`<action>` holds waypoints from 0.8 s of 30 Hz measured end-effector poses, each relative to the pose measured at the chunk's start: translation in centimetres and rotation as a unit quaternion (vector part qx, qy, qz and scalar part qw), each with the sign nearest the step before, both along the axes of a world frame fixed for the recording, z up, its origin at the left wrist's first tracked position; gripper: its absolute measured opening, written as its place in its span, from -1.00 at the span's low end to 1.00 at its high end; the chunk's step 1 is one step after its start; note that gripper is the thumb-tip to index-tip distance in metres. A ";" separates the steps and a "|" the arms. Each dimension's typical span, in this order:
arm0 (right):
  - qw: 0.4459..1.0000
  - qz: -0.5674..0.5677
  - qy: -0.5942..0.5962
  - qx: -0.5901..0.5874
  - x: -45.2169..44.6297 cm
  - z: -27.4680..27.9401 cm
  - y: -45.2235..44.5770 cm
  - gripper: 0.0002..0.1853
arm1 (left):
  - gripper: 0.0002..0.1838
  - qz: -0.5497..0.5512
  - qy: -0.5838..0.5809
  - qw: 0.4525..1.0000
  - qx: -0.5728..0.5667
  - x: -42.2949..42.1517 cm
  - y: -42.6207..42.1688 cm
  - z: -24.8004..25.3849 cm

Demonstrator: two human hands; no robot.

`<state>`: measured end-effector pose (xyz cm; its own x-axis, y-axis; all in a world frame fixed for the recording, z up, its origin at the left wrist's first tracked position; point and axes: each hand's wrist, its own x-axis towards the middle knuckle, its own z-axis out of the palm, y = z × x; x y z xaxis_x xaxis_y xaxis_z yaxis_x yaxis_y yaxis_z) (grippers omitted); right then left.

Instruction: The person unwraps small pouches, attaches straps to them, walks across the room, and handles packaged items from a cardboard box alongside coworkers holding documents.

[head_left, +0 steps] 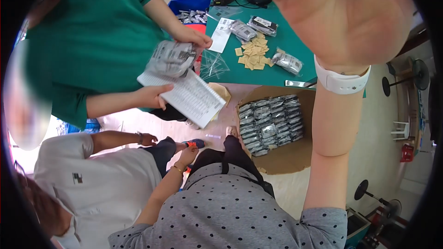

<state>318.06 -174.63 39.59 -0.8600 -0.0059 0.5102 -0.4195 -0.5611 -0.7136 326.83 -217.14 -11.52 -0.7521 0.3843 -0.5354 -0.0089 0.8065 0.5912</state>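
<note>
My right hand (344, 16) is raised close to the camera, its palm toward me and its fingers cut off by the upper edge. A white watch strap (344, 82) circles that wrist. My left hand (188, 155) hangs low beside my thigh, fingers loosely curled, with nothing visible in it. A person in green holds a clear bag of silvery packets (173, 59) and a printed sheet pad (196, 99). On the green table (290, 41) lie wrapped packets (288, 62) and a heap of small beige squares (254, 53).
Below the table, a large cardboard box (277, 159) holds several rows of silvery packets (270, 122). A blue bin (189, 4) stands behind the green sleeve. Another person in a white shirt (99, 173) is at my left. Dumbbell-like stands (406, 78) appear at right.
</note>
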 end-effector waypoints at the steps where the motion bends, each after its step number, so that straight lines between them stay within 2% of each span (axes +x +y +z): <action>1: 1.000 -0.001 -0.001 -0.001 -1.3 -0.3 0.8 0.02 | -0.64 0.018 -0.019 1.000 0.000 -1.1 1.4 -0.1; 4: 1.000 -0.008 -0.006 -0.005 -3.5 -1.5 3.3 0.03 | -0.67 0.055 -0.033 0.998 0.024 -2.1 4.5 -0.1; 6: 1.000 -0.010 -0.010 -0.008 -4.3 -2.2 5.1 0.04 | -0.68 0.034 -0.039 0.998 0.038 -2.3 5.7 -0.1; 8: 1.000 -0.017 -0.013 -0.015 -4.8 -3.0 7.1 0.05 | -0.67 -0.012 -0.111 0.993 -0.040 -3.0 7.2 2.7; 9: 0.999 -0.024 -0.017 -0.017 -5.1 -3.6 8.1 0.05 | -0.67 -0.019 -0.114 0.992 -0.043 -3.2 7.3 2.6; 11: 0.998 -0.030 -0.043 -0.046 -5.0 -5.9 11.3 -0.08 | -0.64 -0.061 -0.118 0.990 -0.038 -3.4 6.5 1.4; 12: 0.996 -0.034 -0.055 -0.058 -5.0 -7.4 13.0 -0.14 | -0.65 -0.115 -0.039 0.991 -0.062 -3.5 5.3 -1.0; 13: 0.995 -0.037 -0.065 -0.070 -5.0 -9.0 14.6 -0.20 | -0.67 -0.129 0.008 0.991 -0.033 -3.4 3.0 -5.0; 14: 0.981 -0.142 -0.132 -0.016 -5.1 -11.5 16.0 -0.27 | -0.69 -0.142 0.054 0.988 -0.004 -3.2 1.0 -8.4; 15: 0.942 -0.265 -0.177 0.105 -5.2 -15.2 17.6 -0.36 | -0.75 -0.169 0.180 0.969 0.030 -3.1 0.5 -9.8; 16: 0.872 -0.378 -0.219 0.221 -4.9 -19.8 19.2 -0.45 | -0.75 -0.176 0.180 0.967 0.036 -2.9 0.0 -9.9; 17: 0.792 -0.432 -0.303 0.308 -4.7 -25.0 21.2 -0.57 | -0.76 -0.165 0.195 0.967 -0.010 -2.7 -0.1 -9.3; 18: 0.732 -0.461 -0.321 0.385 -4.7 -31.3 22.8 -0.58 | -0.77 -0.152 0.212 0.964 -0.054 -3.2 0.3 -8.6; 19: 0.663 -0.482 -0.335 0.464 -4.3 -36.0 22.9 -0.58 | -0.78 -0.040 0.075 0.996 -0.027 -3.6 2.8 -3.5; 20: 0.615 -0.453 -0.362 0.535 -4.0 -40.7 23.2 -0.55 | -0.78 0.073 -0.064 0.995 0.002 -4.3 5.9 1.4; 22: 0.518 -0.373 -0.372 0.674 -3.6 -45.9 22.1 -0.45 | -0.81 0.039 -0.049 0.998 -0.018 -4.1 5.4 1.0; 24: 0.451 -0.351 -0.367 0.734 -2.5 -48.9 20.8 -0.39 | -0.83 0.025 -0.061 0.997 -0.041 -4.1 5.5 2.7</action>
<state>315.56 -153.83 -9.33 -0.8469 0.5312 -0.0234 0.5253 0.8290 -0.1919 322.78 -211.60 -8.82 -0.6960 0.2990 -0.6529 -0.1181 0.8492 0.5147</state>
